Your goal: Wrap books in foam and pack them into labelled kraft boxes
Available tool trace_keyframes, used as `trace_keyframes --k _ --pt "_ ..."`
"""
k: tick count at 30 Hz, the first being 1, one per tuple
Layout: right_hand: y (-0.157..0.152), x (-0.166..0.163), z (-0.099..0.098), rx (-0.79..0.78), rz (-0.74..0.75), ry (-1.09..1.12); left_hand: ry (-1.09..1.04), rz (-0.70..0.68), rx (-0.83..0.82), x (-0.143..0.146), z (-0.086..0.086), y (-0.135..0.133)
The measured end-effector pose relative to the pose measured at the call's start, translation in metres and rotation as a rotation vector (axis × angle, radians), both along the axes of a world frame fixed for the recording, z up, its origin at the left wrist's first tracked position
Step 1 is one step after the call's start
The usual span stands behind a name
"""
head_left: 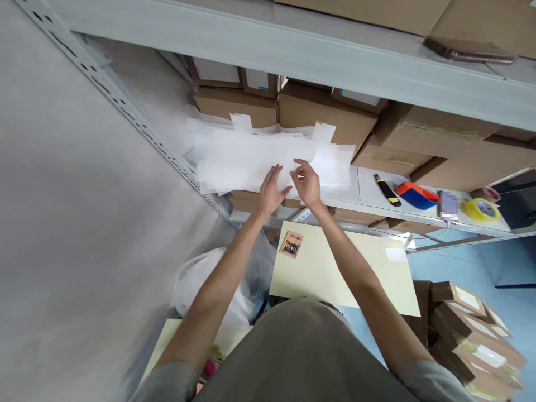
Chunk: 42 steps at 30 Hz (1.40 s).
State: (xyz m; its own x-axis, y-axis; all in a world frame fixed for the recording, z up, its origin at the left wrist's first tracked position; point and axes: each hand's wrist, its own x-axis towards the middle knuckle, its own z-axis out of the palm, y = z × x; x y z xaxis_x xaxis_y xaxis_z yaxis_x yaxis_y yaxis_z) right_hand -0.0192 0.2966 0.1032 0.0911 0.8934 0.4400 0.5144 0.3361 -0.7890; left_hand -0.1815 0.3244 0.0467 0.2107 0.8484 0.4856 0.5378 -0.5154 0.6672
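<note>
A layered pile of thin, whitish, translucent sheets (251, 153) lies across the shelf in front of me; whether they are film or bags I cannot tell. My left hand (274, 192) rests at the front edge of the pile, fingers stretched out and thumb apart. Beside it, my right hand (306, 183) is over the sheets with fingers bent and a gap between thumb and forefinger. I see nothing held in either hand. Two white tabs (324, 132) with small yellow marks stick up behind the pile.
Cardboard boxes (326, 109) line the shelf's back. Rightward lie a box cutter (387, 190), a red-and-blue tape dispenser (416, 195) and yellow tape (481, 210). A pale board (335, 257) bearing a small card (292, 244) is below. An upper shelf beam (268, 42) crosses overhead.
</note>
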Motion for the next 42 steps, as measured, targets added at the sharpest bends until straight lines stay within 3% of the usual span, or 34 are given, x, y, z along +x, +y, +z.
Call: trace_keyframes --k 3,6,8,11,16,24,34,42 --pt "-0.049 -0.012 0.026 0.158 0.064 -0.035 -0.080 -0.003 0.104 0.003 0.003 -0.024" --pt "-0.108 -0.013 0.048 0.242 0.030 -0.103 -0.125 -0.045 0.162 0.003 0.005 -0.064" --pt "-0.146 -0.007 0.053 0.270 -0.022 -0.134 -0.134 -0.085 0.184 0.004 0.004 -0.098" --pt "-0.194 0.007 0.044 0.270 -0.079 -0.166 -0.164 -0.118 0.144 0.006 -0.006 -0.147" --pt "-0.260 0.033 -0.001 0.077 -0.208 -0.225 -0.139 -0.179 0.004 0.024 -0.050 -0.204" --pt "-0.330 0.075 -0.078 -0.185 -0.419 -0.292 0.125 -0.413 -0.266 0.071 -0.141 -0.254" --pt "-0.343 0.178 -0.166 -0.392 -0.340 -0.325 0.560 -0.490 -0.544 0.143 -0.223 -0.265" --pt "-0.354 0.281 -0.226 -0.556 -0.273 -0.289 0.802 -0.457 -0.716 0.212 -0.257 -0.275"
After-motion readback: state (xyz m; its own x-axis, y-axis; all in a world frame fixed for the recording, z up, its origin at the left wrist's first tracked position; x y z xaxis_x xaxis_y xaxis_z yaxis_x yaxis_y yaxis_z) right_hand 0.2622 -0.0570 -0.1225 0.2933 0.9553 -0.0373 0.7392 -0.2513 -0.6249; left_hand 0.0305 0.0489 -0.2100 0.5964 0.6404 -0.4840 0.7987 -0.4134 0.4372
